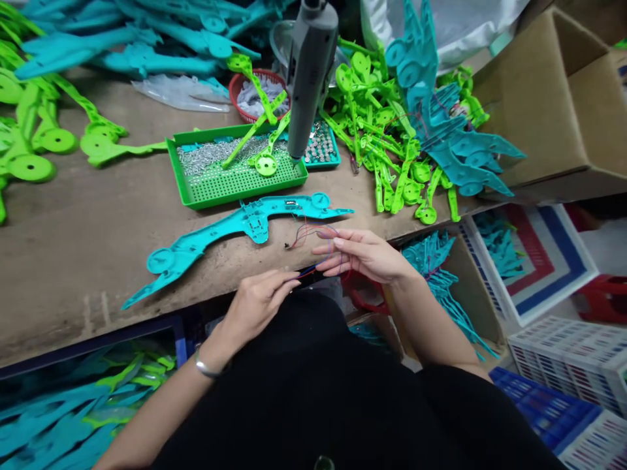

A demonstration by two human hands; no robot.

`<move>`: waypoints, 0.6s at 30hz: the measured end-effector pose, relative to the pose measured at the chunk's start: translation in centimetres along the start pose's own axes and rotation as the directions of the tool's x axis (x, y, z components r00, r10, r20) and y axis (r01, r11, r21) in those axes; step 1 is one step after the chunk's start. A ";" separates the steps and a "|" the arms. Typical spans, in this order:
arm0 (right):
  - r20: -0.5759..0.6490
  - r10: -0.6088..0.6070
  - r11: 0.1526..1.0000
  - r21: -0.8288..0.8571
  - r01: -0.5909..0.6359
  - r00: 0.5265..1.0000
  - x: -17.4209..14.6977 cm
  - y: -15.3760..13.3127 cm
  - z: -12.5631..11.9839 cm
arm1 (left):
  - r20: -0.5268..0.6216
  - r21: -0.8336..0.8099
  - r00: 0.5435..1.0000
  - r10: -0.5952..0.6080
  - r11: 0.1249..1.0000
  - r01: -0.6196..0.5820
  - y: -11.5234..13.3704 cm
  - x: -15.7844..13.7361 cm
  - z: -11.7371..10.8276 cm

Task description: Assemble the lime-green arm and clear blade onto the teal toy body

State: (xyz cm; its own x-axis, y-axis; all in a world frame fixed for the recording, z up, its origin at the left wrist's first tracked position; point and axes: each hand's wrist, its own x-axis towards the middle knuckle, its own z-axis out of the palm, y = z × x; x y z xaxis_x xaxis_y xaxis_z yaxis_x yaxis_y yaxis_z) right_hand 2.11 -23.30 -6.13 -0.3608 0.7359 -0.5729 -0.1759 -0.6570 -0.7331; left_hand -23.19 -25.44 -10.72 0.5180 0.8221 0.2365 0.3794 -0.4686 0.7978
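Observation:
Thin red and blue wires point(308, 230) run from a small dark part inside a long turquoise plastic shell point(230, 225), which lies on the bench edge with its ribbed inner side up. Wire is looped among the slightly bent fingers of my right hand point(365, 256), close to the shell's right end. My left hand point(262, 297), lower and to the left, pinches a wire bundle between thumb and fingertips. Above the shell stands a green perforated tray point(245, 189) of screws, with lime green arms point(266, 164) lying across it.
A grey electric screwdriver point(313, 72) hangs upright over the tray. Lime green parts point(386, 130) are heaped to the right beside a cardboard box point(533, 117). Turquoise shells point(161, 62) pile up at the back left. Below the bench edge stand crates point(568, 356).

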 end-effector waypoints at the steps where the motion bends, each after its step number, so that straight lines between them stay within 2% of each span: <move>1: -0.007 0.005 0.999 -0.042 -0.006 1.000 -0.2 -0.1 -0.5 | -0.014 0.014 0.999 -0.041 0.999 0.041 0.1 -0.3 -1.1; 3: -0.029 -0.027 0.989 -0.146 0.023 0.999 -0.4 -0.2 -1.5 | -0.049 0.039 0.986 -0.157 0.987 0.159 0.0 -1.1 -3.4; 7: -0.125 -0.174 0.943 -0.305 0.129 0.977 -0.6 -0.5 -3.2 | -0.143 0.072 0.928 -0.345 0.931 0.358 -0.7 -2.5 -8.3; 10: -0.221 -0.262 0.914 -0.368 0.169 0.939 -0.3 -0.5 -4.2 | -0.187 0.190 0.895 -0.405 0.879 0.438 -1.1 -3.2 -11.7; 13: -0.296 -0.298 0.897 -0.411 0.161 0.908 0.1 -0.3 -4.7 | -0.186 0.296 0.870 -0.456 0.819 0.492 -1.3 -4.0 -14.4; 18: -0.347 -0.300 0.888 -0.441 0.127 0.888 1.1 0.0 -4.9 | -0.177 0.377 0.792 -0.584 0.703 0.603 -3.1 -6.7 -17.1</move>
State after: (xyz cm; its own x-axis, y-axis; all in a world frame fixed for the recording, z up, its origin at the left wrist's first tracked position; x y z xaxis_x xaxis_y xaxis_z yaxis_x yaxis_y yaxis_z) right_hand 6.24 -21.68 -8.52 0.0504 0.9078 -0.4165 0.2020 -0.4176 -0.8859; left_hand -40.95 -24.01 -5.32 0.0533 0.9821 -0.1806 0.8679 0.0439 0.4948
